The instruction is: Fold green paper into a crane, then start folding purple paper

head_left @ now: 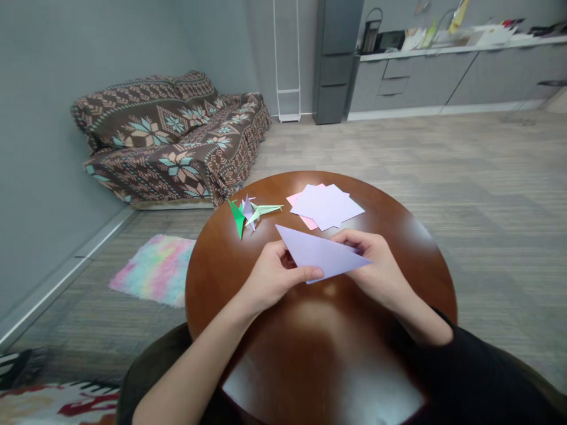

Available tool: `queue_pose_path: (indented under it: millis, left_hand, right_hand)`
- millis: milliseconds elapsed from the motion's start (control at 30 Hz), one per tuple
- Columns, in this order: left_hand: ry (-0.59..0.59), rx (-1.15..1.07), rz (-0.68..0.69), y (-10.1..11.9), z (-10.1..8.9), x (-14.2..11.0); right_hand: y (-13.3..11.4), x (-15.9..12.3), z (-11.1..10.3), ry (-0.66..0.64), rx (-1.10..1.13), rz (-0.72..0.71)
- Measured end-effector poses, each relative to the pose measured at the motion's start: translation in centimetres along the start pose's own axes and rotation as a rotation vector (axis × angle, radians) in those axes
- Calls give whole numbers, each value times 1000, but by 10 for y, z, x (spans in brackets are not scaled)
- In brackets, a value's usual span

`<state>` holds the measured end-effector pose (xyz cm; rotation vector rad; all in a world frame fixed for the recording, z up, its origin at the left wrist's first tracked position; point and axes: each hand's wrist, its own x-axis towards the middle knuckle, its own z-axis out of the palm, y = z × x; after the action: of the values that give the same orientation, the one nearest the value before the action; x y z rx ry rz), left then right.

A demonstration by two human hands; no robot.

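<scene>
Lavender paper triangle (321, 254) pinched between left hand (274, 277) and right hand (376, 265)

Both hands half-curled on its edges, apparently for tautness, above the round brown wooden desk (420, 254); green and lilac origami cranes (250, 212), pastel paper squares (325, 205) set aside.

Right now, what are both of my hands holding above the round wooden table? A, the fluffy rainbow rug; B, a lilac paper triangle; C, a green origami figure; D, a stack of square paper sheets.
B: the left hand and the right hand both grip the lilac paper triangle, while the green origami figure and the square paper sheets lie apart on the table.
</scene>
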<state>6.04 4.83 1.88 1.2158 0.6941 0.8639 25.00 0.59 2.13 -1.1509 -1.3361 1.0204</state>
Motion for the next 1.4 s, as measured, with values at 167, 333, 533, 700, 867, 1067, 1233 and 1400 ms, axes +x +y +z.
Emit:
queue_pose_path:
  millis: [167,333,533,700,867,1067,1233,1400]
  left_hand:
    - [115,42,59,-4,-2,0]
    - [260,7,128,-9,-5,4]
    - [112,5,76,-8,-4,-3]
    - [-79,-142,37,3,-12,-5]
    - [-71,-70,-15,4,-11,-3]
    - [118,174,110,1,1,-5]
    - [154,172,183,3,1,-5]
    - [195,170,202,3,1,-5]
  right_hand:
    - [2,0,-1,123,302,75]
    - [1,-3,5,-5,503,46]
    - [6,-2,11,36,343,6]
    - [-1,7,-23,40,194,40]
    - [-16,2,-33,-210,-108,53]
    - [-17,-6,-12,-288,-244,-21]
    - [-13,-9,-3,-189,-258,-78]
    - [-12,-10,0,-217,-297,-103]
